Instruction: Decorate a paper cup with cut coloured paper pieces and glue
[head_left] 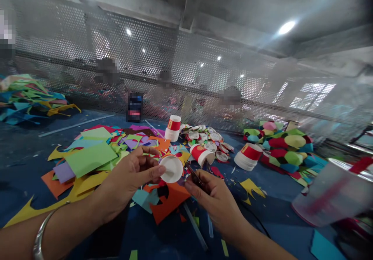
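- Pinching a round white piece [171, 169] between the fingers of the left hand [139, 167], nearer than the upright cup stack [174, 125].
- Gripping a dark tool [197, 178] with the fingers of the right hand [214, 195], nearer and right of that stack.
- Just right of it: piled discs [202, 136], then a tipped cup [198, 153] crowding nearer.
- Left, nearer: heaped coloured paper [91, 159].
- Far right: a tumbler [329, 198].

1 tilted white disc [171, 169]; beside it, perhaps scissors [196, 177].

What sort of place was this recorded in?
Probably a paper-craft workroom: heaps of cut colored paper, red-and-white paper cups, and a round white piece pinched in the left hand suggest it.
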`<state>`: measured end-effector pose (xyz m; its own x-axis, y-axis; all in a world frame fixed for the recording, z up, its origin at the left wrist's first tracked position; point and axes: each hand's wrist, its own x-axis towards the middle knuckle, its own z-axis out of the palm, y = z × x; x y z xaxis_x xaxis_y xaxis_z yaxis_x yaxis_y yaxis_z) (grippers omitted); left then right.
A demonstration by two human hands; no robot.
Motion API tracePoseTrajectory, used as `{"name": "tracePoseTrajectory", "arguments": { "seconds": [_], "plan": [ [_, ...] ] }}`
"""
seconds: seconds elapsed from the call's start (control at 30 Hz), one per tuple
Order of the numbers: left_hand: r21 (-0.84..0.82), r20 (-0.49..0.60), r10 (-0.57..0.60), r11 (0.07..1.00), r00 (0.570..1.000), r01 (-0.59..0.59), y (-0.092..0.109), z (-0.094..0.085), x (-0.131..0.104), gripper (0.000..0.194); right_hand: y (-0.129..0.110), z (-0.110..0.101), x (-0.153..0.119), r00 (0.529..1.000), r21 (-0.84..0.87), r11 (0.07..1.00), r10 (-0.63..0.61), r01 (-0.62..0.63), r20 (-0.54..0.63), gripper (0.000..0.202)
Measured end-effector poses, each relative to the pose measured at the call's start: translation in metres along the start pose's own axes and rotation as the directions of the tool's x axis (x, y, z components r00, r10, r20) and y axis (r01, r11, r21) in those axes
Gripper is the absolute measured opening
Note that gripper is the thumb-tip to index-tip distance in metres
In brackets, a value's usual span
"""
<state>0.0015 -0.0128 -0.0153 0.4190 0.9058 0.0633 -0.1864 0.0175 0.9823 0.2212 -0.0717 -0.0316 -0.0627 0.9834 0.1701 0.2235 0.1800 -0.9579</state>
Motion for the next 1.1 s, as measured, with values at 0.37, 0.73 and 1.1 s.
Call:
{"name": "tracePoseTrajectory", "arguments": {
  "seconds": [0.37, 0.73, 1.1],
  "plan": [
    [0.413, 0.250, -0.058, 0.909, 0.967, -0.052, 0.006, -0.018, 0.003, 0.041, -0.007, -0.010, 0.003, 0.994, -0.185, 0.983, -0.018, -0.003, -0.111, 0.030],
    [0.857, 0.246, 0.049, 0.455, 0.968, -0.241, 0.009, -0.021, -0.005, 0.056, -0.004, -0.014, 0.008, 0.997, -0.331, 0.942, -0.070, 0.059, -0.022, 0.026],
    [0.896, 0.380, 0.001, 0.250, 0.925, -0.368, -0.009, -0.010, -0.016, 0.082, -0.004, -0.019, 0.004, 0.996, -0.534, 0.842, -0.049, 0.082, 0.075, 0.015]
  ]
}}
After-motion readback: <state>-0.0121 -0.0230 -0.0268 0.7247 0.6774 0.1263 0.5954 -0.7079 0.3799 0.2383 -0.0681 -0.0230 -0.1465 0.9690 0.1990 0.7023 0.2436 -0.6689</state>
